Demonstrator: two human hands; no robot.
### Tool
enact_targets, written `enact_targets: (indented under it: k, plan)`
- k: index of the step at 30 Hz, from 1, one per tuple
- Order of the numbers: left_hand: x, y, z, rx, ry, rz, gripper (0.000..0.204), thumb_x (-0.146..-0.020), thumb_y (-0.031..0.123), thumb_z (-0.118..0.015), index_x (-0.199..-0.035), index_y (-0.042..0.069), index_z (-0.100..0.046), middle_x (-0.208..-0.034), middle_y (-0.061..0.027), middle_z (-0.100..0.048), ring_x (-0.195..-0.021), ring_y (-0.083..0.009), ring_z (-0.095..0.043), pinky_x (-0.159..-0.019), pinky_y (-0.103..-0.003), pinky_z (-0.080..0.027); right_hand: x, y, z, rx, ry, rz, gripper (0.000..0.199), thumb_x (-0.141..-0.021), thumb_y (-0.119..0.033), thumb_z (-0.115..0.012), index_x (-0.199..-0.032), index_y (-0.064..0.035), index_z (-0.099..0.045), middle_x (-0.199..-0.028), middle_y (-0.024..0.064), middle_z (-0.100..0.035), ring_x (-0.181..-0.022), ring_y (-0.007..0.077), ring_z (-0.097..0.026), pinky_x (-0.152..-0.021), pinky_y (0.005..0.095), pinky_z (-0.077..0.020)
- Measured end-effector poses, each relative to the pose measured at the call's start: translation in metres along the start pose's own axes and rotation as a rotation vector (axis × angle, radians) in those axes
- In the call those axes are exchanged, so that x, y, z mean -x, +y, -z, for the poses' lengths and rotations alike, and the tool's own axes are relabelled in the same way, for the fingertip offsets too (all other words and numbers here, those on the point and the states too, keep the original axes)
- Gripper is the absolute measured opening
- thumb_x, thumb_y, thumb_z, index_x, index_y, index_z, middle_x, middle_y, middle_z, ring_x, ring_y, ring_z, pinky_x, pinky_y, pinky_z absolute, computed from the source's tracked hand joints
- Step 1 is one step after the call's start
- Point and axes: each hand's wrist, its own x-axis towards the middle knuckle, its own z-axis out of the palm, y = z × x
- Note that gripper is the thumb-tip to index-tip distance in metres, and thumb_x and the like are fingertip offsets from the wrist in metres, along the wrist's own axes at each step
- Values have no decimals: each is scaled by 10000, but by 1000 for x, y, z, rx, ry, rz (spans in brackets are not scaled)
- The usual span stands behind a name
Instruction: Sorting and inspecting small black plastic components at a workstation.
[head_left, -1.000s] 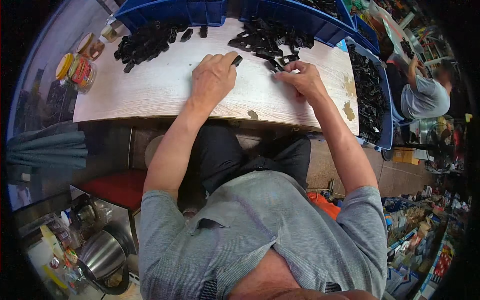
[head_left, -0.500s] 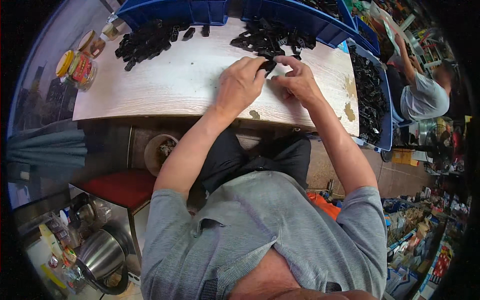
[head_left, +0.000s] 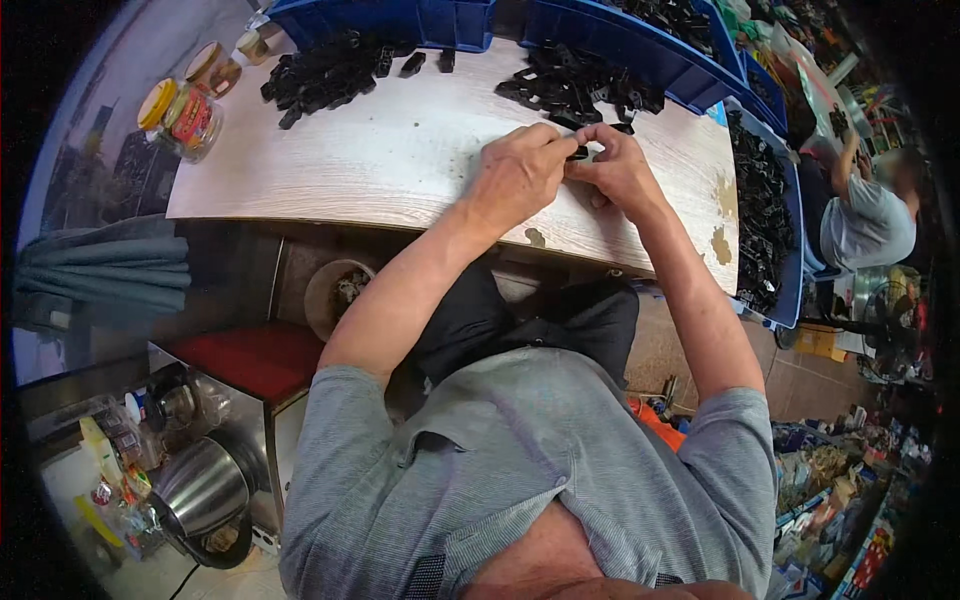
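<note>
Head view: both hands meet over the far right half of a pale worktop [head_left: 330, 175], with a small black part [head_left: 578, 153] at their fingertips, just near of the right-hand heap. The left hand [head_left: 528, 170] has its grip closed, thumb and fingers pinching the part; the right hand [head_left: 622, 172] curves its thumb and forefinger toward the same piece — whether its grip clasps or merely touches it cannot be told. Similar black parts form two heaps at the far side, a left heap [head_left: 325, 82] and a right heap [head_left: 575, 85]; two single parts lie between them, beside the left heap. Blue bins [head_left: 400, 22] line the far edge, and a side bin [head_left: 790, 285], filled with black parts, stands along the right edge. A yellow-lidded jar [head_left: 188, 122] stands at the left — near two smaller jars.
</note>
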Motion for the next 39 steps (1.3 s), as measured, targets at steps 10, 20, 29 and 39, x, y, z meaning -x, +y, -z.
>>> enact_targets:
  k: [10, 20, 29, 39]
  plan:
    - [1, -12, 6, 134, 17, 58, 172, -875, 48, -682, -1033, 44, -752, -1017, -128, -734, -845, -301, -730, -749, -369, -602, 6, -12, -3, -20, -19, -47, 320, -816, -176, -832, -1077, -88, -669, -535, -23, -519, -390, 88, -459, -359, 290, -309]
    - [1, -8, 5, 91, 84, 32, 179, -878, 26, -681, -1049, 15, -732, -999, -133, -726, -852, -314, -725, -733, -371, -598, -1, -9, -6, 28, -39, 64, 321, -842, -191, -825, -1110, -89, -681, -542, -34, -518, -408, 71, -454, -378, 273, -318]
    - [6, -22, 21, 45, 21, 56, 188, -870, 14, -691, -1054, 17, -732, -1037, -153, -735, -918, -325, -726, -795, -374, -594, -1, -11, -4, 152, -26, 25, 326, -752, -279, -857, -990, -94, -734, -676, 63, -675, -544, 131, -601, -545, 315, -472]
    - [6, -23, 21, -77, -115, -93, 268, -846, 17, -696, -1111, 55, -709, -1067, -113, -706, -938, -292, -706, -786, -367, -584, -3, -11, -4, 168, -61, 79, 403, -742, -289, -864, -1088, -106, -763, -686, 61, -683, -576, 139, -609, -573, 317, -484]
